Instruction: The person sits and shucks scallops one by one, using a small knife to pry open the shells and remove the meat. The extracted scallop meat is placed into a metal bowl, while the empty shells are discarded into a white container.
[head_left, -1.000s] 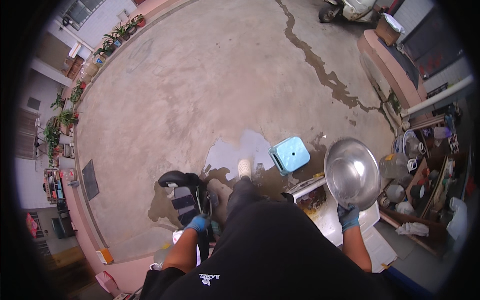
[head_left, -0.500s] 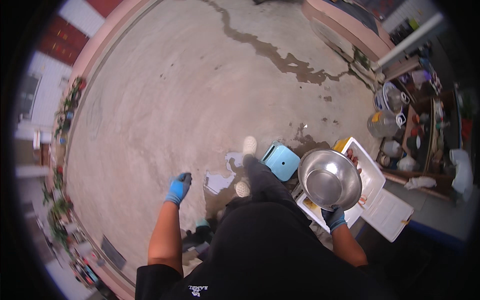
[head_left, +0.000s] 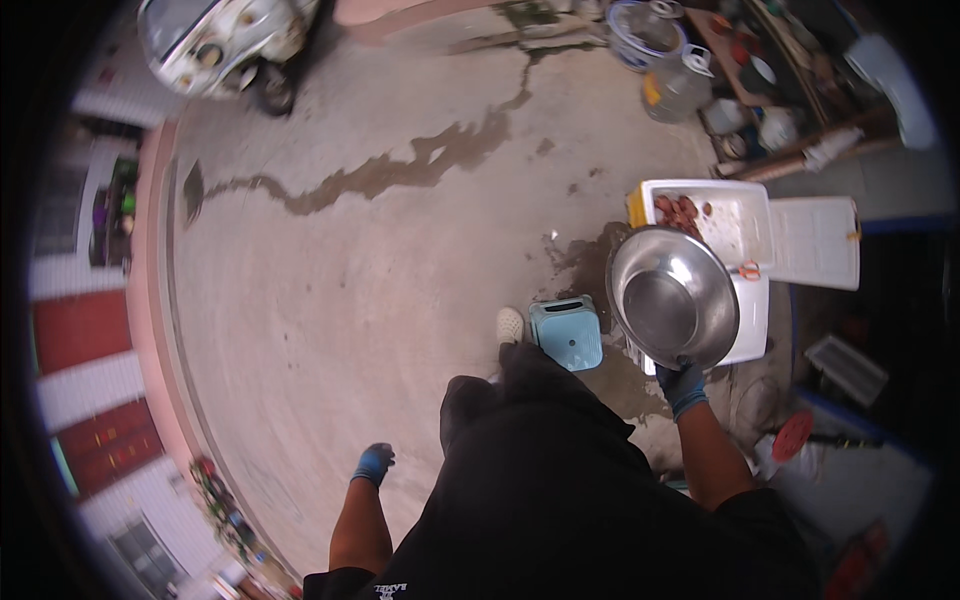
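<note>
A wide, shiny metal basin hangs from my right hand, whose gloved fingers are closed on its near rim. Its inside shows no contents. My left hand, also in a blue glove with dark finger areas, hangs free at my left side with loosely bent fingers and nothing in it. Beyond the basin stands a white foam box holding reddish-brown lumps whose kind I cannot make out. Orange-handled scissors show beside the basin's right rim. The basin hides part of the white box area below it.
A light blue plastic stool stands left of the basin, near my pale clog. A white lid lies right of the foam box. Large plastic jugs stand by a cluttered shelf. Wet streaks cross the concrete; a three-wheeled vehicle is parked far left.
My view has swung to the right, bringing the vehicle into sight. My right hand still carries the basin; my left hand hangs lower and its fingers look looser.
</note>
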